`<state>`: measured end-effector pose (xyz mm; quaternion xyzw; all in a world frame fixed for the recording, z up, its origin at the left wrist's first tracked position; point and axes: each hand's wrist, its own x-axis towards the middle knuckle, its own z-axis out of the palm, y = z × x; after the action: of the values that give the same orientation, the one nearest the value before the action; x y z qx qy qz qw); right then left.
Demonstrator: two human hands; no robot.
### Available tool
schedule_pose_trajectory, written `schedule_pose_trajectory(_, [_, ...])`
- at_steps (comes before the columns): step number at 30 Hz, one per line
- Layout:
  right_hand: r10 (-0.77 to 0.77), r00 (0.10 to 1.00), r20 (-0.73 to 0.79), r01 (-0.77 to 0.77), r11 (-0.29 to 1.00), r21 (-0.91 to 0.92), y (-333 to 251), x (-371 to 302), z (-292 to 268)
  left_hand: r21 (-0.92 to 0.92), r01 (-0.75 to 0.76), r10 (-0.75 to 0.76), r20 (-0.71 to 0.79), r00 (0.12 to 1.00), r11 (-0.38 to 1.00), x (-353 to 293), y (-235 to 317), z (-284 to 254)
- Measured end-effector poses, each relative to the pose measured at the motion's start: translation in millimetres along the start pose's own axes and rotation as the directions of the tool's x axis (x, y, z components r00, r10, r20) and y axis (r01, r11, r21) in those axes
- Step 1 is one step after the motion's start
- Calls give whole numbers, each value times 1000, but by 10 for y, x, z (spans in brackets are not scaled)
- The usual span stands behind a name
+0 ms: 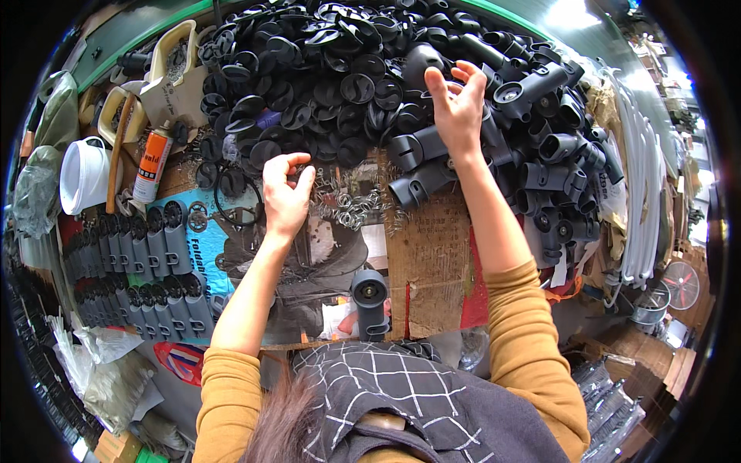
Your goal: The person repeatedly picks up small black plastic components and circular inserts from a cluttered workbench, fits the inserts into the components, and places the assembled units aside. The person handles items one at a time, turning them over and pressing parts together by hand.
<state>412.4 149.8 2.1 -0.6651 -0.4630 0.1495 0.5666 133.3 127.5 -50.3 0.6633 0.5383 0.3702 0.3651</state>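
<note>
My left hand (287,197) hovers at the near edge of a heap of round black plastic caps (356,88). Its fingers are curled with a gap to the thumb, and nothing shows between them. Loose metal springs (358,210) lie just to its right. Farther out, my right hand (461,112) is raised over dark grey plastic tube fittings (532,86), thumb and fingers apart. A rounded dark part (421,65) sits beside its thumb; I see no grip on it. One grey fitting with a round head (370,301) stands alone at the table's front edge.
Rows of grey fittings (158,251) stand at the left on a blue sheet (207,255). Behind them are an orange spray can (152,164), a white bucket (82,176) and cream containers (174,51). Brown cardboard (428,266) covers the middle right. A fan (680,285) stands far right.
</note>
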Motion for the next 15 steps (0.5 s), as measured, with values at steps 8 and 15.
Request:
schedule_pose_trajectory(8, [-35, 889, 456, 439, 347, -829, 221, -117, 132, -103, 151, -145, 62, 988, 983, -339, 151, 106])
schedule_pose_trajectory(15, [-65, 899, 434, 303, 807, -507, -493, -1180, -180, -554, 265, -188, 193, 963, 789, -640, 492, 311])
